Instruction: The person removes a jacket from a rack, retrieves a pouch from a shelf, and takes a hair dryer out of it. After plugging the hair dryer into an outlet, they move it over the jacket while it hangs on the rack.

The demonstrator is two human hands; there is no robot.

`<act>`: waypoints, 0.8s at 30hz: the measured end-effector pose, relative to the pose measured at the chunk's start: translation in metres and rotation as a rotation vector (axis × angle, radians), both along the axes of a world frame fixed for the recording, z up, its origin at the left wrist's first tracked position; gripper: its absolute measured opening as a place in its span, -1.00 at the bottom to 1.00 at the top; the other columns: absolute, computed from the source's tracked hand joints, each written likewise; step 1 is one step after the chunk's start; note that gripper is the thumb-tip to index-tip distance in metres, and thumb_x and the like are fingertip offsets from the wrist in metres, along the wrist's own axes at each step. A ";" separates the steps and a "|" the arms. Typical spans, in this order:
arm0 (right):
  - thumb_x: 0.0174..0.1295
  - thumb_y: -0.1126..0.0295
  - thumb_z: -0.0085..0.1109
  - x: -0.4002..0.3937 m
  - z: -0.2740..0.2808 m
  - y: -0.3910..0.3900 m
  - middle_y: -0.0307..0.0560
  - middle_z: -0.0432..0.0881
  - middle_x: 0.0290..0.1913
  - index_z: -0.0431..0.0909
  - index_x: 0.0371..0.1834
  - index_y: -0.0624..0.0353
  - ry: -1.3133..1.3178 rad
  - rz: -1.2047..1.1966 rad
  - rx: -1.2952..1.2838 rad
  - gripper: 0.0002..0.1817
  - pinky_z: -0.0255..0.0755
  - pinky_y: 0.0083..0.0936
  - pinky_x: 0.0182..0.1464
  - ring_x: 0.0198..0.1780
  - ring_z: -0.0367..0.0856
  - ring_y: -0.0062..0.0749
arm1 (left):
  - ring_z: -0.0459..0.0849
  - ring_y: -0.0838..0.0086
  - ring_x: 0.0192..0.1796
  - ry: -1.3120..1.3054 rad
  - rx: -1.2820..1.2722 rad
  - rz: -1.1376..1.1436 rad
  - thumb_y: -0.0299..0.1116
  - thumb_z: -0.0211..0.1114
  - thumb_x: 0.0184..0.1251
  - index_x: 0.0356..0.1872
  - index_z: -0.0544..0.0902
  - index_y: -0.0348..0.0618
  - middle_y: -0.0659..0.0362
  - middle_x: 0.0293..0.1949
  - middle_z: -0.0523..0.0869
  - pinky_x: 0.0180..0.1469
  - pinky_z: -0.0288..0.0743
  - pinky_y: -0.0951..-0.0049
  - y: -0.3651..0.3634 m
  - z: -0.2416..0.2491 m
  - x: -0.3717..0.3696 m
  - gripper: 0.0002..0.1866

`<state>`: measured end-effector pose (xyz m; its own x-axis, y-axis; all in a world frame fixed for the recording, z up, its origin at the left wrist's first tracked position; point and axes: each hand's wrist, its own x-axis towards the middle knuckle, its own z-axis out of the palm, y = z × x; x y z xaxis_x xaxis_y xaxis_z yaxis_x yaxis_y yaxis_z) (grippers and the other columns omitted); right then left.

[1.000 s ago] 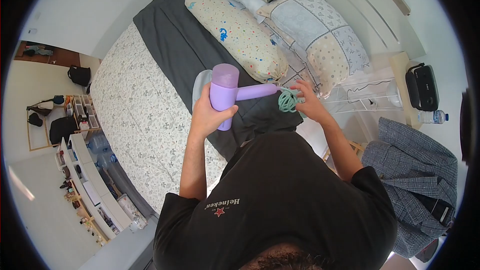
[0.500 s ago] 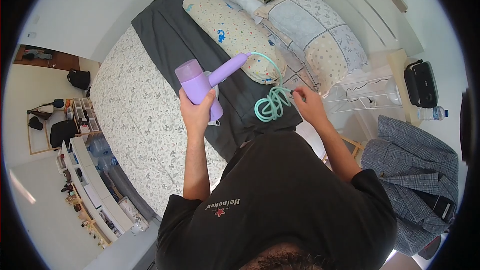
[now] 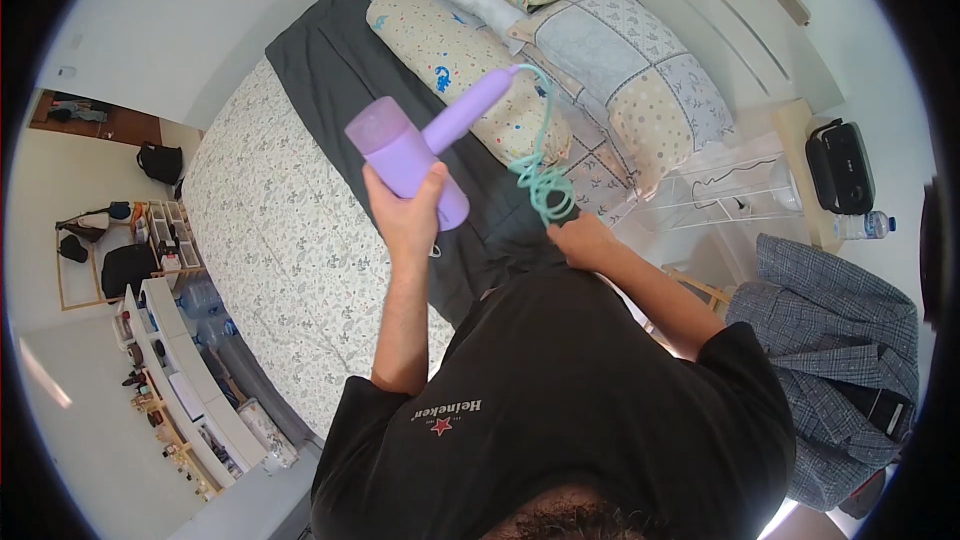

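Two hands: both are occupied, one at each end of the connected item.
Left hand (image 3: 408, 220): closed around the barrel of a purple hair dryer (image 3: 412, 168), with the thumb laid along its near side.
Hair dryer: held tilted above the dark grey cloth (image 3: 335, 80) on the bed; its translucent nozzle (image 3: 376, 122) is turned away from the right hand, and its handle (image 3: 470, 110) is extended over the patterned bolster (image 3: 415, 30).
Right hand (image 3: 585, 241): fingers bunched on the lower end of the mint-green cord (image 3: 548, 202); whether a plug is covered by them cannot be told.
Cord: attached at the handle tip, hung in a slack curve, and looped loosely just above the right hand.
Step in hand: judged to be handling of the looped cord, with the dryer supported on the left.
Handling requirement: a steady barrel grip and light tension are judged advisable; loops could be tightened by a sharp pull.
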<state>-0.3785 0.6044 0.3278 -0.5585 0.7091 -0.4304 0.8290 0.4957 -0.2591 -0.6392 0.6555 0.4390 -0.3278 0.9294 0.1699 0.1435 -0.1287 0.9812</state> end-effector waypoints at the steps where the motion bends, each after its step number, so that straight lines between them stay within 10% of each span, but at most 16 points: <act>1: 0.04 0.45 0.27 0.007 -0.020 0.002 0.05 0.73 -0.31 0.50 -0.08 0.15 -0.096 -0.141 -0.047 -0.67 0.51 -0.12 -0.06 -0.14 0.73 0.03 | 0.62 0.41 -0.05 -0.015 0.024 0.032 -0.30 0.53 0.11 0.05 0.44 -0.28 0.09 -0.09 0.61 0.06 0.52 0.33 0.004 0.003 -0.008 -0.44; 7: 0.08 0.31 0.36 0.127 -0.140 0.002 0.15 0.74 -0.20 0.54 0.01 0.25 0.093 -0.865 0.230 -0.56 0.60 -0.13 -0.17 -0.20 0.76 0.02 | 0.69 0.29 -0.07 -0.108 0.060 0.031 -0.40 0.30 0.29 0.26 0.39 -0.36 -0.02 -0.03 0.62 -0.02 0.62 0.28 0.012 0.004 -0.071 -0.46; 9: 0.13 0.30 0.35 0.164 -0.122 0.015 0.05 0.76 -0.25 0.61 -0.09 0.28 0.364 -1.291 -0.212 -0.66 0.59 -0.33 -0.35 -0.25 0.77 -0.28 | 0.72 0.25 -0.13 -0.094 0.095 0.066 -0.40 0.30 0.29 0.26 0.39 -0.37 -0.05 -0.05 0.62 -0.10 0.67 0.24 0.005 0.014 -0.086 -0.46; 13: 0.29 0.29 0.27 0.184 -0.072 0.022 -0.09 0.74 -0.33 0.64 -0.19 0.27 0.928 -1.486 0.035 -0.77 0.49 -0.51 -0.45 -0.38 0.66 -0.54 | 0.60 0.36 0.06 -0.143 0.036 0.069 -0.39 0.40 0.20 0.23 0.42 -0.34 0.01 0.05 0.58 0.17 0.47 0.32 -0.003 0.019 -0.105 -0.42; 15: 0.35 0.28 0.22 0.177 -0.035 0.027 -0.11 0.73 -0.35 0.64 -0.22 0.25 1.138 -1.477 0.155 -0.78 0.47 -0.53 -0.42 -0.42 0.62 -0.56 | 0.59 0.35 0.05 0.074 0.022 0.173 -0.39 0.41 0.20 0.23 0.42 -0.34 0.03 0.05 0.58 0.18 0.46 0.31 -0.008 0.024 -0.101 -0.41; 24: 0.35 0.22 0.15 0.070 0.014 -0.004 -0.14 0.66 -0.29 0.71 -0.34 0.07 0.455 -0.150 0.242 -0.77 0.41 -0.23 -0.05 -0.13 0.59 -0.13 | 0.65 0.31 0.02 -0.019 0.090 0.227 -0.42 0.30 0.32 0.27 0.38 -0.35 -0.03 0.05 0.59 0.10 0.55 0.32 0.005 0.003 -0.094 -0.47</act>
<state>-0.3087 0.6001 0.3414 -0.5354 0.8444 0.0172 0.7261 0.4706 -0.5014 -0.7329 0.6602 0.4422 -0.5304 0.8128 0.2408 0.1604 -0.1827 0.9700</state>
